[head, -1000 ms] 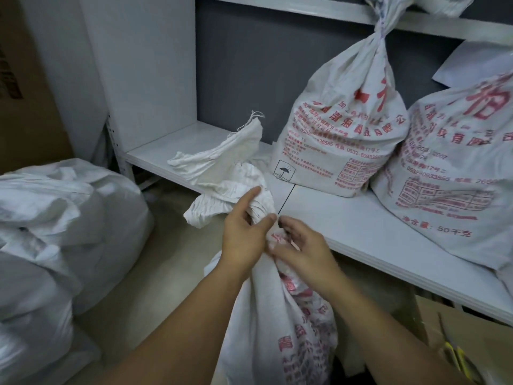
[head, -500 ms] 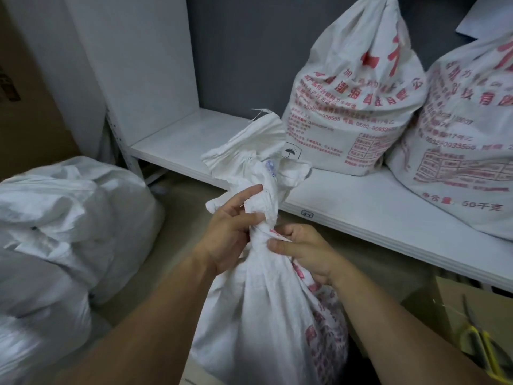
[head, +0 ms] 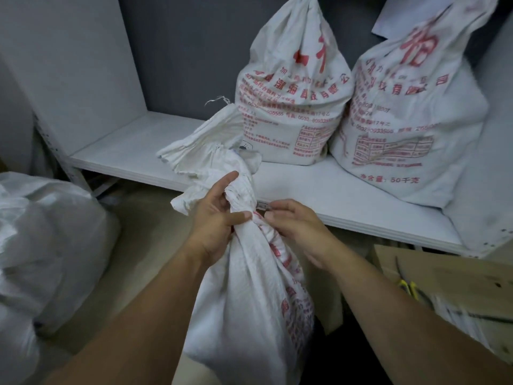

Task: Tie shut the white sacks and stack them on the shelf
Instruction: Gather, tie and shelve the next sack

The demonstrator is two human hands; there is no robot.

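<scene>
Since half a second ago little has changed in the hold: both hands stay at the gathered neck of the sack [head: 249,301]. The bunched cloth above the neck now looks more tightly pleated. A second ago its loose mouth stood up higher; now it flops to the left, over the near edge of the shelf [head: 125,145].

The left hand [head: 213,218] grips the neck. Its fingers [head: 230,177] are curled round the far side and the thumb is pressed across the front. The right hand [head: 299,226] pinches the cloth on the right of the same spot, its thumb tip almost meeting the left thumb.

The sack is white woven material with red print down its right side. It is full and rounded below the neck and hangs or stands upright in front of the shelf, near the person; its bottom is out of view. Above the grip the cloth is creased and ragged, with a loose thread at its far tip.

Two filled sacks [head: 291,101] with the same red print stand side by side on the shelf at the far right, touching each other. A heap of plain white sacks [head: 47,232] lies on the floor to the left.
</scene>
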